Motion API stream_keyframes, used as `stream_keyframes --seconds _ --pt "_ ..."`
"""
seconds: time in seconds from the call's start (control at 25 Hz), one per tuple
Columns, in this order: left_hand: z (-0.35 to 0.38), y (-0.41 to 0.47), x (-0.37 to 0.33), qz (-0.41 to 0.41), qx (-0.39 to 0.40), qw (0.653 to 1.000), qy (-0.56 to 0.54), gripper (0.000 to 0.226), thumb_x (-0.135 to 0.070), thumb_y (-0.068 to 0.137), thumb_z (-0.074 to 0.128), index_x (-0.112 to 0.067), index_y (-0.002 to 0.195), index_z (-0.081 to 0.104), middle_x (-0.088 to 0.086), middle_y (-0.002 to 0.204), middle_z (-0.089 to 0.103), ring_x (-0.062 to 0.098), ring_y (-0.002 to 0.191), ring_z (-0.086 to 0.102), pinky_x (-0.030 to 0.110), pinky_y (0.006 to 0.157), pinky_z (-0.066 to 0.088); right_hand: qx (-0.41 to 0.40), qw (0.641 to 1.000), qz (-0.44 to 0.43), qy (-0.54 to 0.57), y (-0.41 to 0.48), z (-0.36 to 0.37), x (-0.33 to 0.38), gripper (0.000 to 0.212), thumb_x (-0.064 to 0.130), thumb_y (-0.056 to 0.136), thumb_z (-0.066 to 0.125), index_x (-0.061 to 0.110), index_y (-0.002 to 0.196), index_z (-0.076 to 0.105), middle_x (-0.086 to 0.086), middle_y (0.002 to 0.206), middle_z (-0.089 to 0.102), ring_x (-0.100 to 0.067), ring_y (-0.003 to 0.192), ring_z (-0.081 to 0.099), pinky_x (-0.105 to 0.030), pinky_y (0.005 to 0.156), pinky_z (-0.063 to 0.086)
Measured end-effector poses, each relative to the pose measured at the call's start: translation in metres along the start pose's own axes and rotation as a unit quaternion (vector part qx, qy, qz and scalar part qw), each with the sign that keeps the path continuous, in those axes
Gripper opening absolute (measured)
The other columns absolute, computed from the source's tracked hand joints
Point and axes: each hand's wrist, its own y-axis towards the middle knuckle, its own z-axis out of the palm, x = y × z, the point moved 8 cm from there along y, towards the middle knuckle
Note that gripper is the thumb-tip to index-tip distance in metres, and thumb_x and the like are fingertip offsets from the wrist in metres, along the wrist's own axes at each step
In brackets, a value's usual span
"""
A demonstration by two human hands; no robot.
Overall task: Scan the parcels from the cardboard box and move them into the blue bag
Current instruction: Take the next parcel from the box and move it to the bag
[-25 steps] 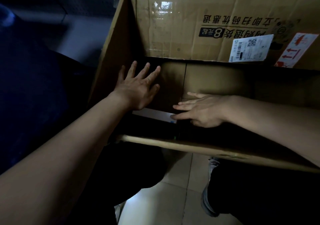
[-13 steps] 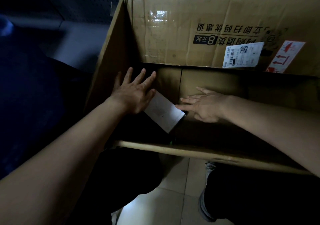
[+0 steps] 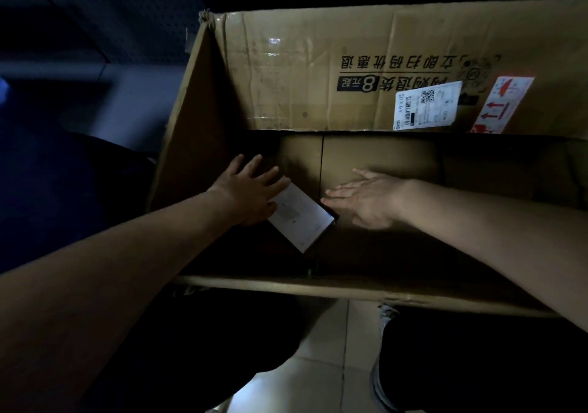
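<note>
While the parcel [image 3: 302, 220] lies ten-to-four o'clock in the cardboard box [image 3: 318, 72], we rest our spread left hand [image 3: 251, 190] on its ten o'clock end, our flat right hand [image 3: 369, 199] beside three.

It is dim all round me. The most light falls on the far flap of the cardboard box [image 3: 318, 72] beyond my hands, where the tape [image 3: 273, 43] throws back a small glare. Where my left hand [image 3: 251, 190] and right hand [image 3: 366, 201] reach, the inside lies in deep shadow; only the white label [image 3: 300, 218] between them shows pale. Left of my left hand all sinks into blurred blue-black. Box edges bow toward the corners.
</note>
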Motion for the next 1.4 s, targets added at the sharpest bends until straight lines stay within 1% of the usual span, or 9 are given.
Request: stream_keyframes --seconds 0.16,0.28,0.48,0.68,0.84,1.0,1.24,1.32,1.4 --pt "0.02 0.02 -0.013 0.036 0.057 0.997 0.043 0.067 -0.047 0.106 0.029 -0.032 0.158 -0.01 -0.001 0.167 -0.012 0.036 0.151 -0.013 0.058 0.119 -0.004 0.045 0.999 -0.002 -0.022 0.005 0.014 0.005 0.07 0.036 0.104 0.041 0.032 0.16 0.0 0.008 0.167 -0.006 -0.008 0.153 -0.003 -0.044 0.123 -0.008" --pt "0.03 0.03 -0.019 0.053 0.075 0.995 0.037 0.069 -0.045 0.105 0.034 -0.03 0.158 -0.008 0.0 0.167 -0.011 0.036 0.152 -0.01 0.057 0.12 -0.003 0.043 0.999 -0.015 -0.013 0.01 0.017 0.009 0.072 0.034 0.103 0.044 0.029 0.16 0.0 0.007 0.167 -0.007 -0.008 0.153 -0.004 -0.043 0.124 -0.007" --pt "0.045 0.039 -0.022 0.061 0.086 0.994 0.023 0.074 -0.044 0.105 0.037 -0.027 0.158 -0.011 0.001 0.167 -0.012 0.034 0.153 -0.009 0.057 0.121 0.001 0.08 0.996 -0.02 -0.035 0.026 0.023 0.011 0.08 0.021 0.1 0.052 0.027 0.16 -0.001 0.004 0.167 -0.008 -0.01 0.153 -0.006 -0.044 0.124 -0.005" --pt "0.063 0.057 -0.03 0.06 0.13 0.988 -0.061 0.081 -0.046 0.103 0.041 -0.031 0.156 -0.017 -0.001 0.165 -0.02 0.032 0.152 -0.012 0.06 0.12 0.003 0.143 0.988 -0.015 -0.06 0.033 0.047 0.009 0.084 0.022 0.1 0.055 0.027 0.159 -0.003 0.005 0.167 -0.008 -0.013 0.153 -0.006 -0.046 0.124 -0.003" --pt "0.072 0.065 -0.032 0.063 0.126 0.988 -0.056 0.078 -0.05 0.103 0.038 -0.032 0.157 -0.015 -0.004 0.166 -0.018 0.03 0.153 -0.012 0.057 0.12 0.004 0.149 0.986 -0.001 -0.08 0.034 0.053 -0.003 0.082 0.023 0.101 0.052 0.028 0.159 -0.005 0.006 0.167 -0.009 -0.011 0.153 -0.008 -0.049 0.122 -0.005" --pt "0.067 0.067 -0.042 0.098 0.108 0.989 -0.035 0.077 -0.05 0.103 0.037 -0.031 0.157 -0.014 -0.005 0.166 -0.017 0.032 0.152 -0.013 0.057 0.12 0.006 0.128 0.988 0.025 -0.078 0.028 0.06 -0.03 0.079 0.024 0.102 0.047 0.03 0.159 -0.007 0.01 0.167 -0.01 -0.007 0.152 -0.008 -0.052 0.121 -0.01" --pt "0.046 0.073 -0.068 0.13 0.078 0.988 -0.017 0.077 -0.055 0.103 0.036 -0.03 0.158 -0.011 -0.005 0.165 -0.018 0.031 0.152 -0.016 0.058 0.121 0.01 0.123 0.986 0.1 -0.055 0.011 0.091 -0.086 0.07 0.046 0.104 0.034 0.027 0.16 -0.005 0.008 0.167 -0.007 -0.009 0.153 -0.002 -0.053 0.119 -0.01" --pt "0.04 0.079 -0.078 0.14 0.066 0.988 -0.023 0.078 -0.059 0.101 0.035 -0.031 0.158 -0.011 -0.006 0.165 -0.019 0.032 0.151 -0.017 0.059 0.12 0.012 0.068 0.991 0.115 -0.017 0.006 0.094 -0.096 0.077 0.058 0.101 0.034 0.026 0.16 -0.004 0.006 0.168 -0.005 -0.01 0.153 0.0 -0.051 0.12 -0.009" --pt "0.038 0.084 -0.091 0.152 0.044 0.987 -0.024 0.079 -0.062 0.1 0.033 -0.031 0.158 -0.011 -0.004 0.165 -0.018 0.035 0.152 -0.014 0.06 0.117 0.016 0.002 0.993 0.115 0.038 0.009 0.089 -0.088 0.093 0.074 0.092 0.035 0.026 0.16 -0.004 0.004 0.168 -0.006 -0.01 0.153 -0.001 -0.05 0.12 -0.008"
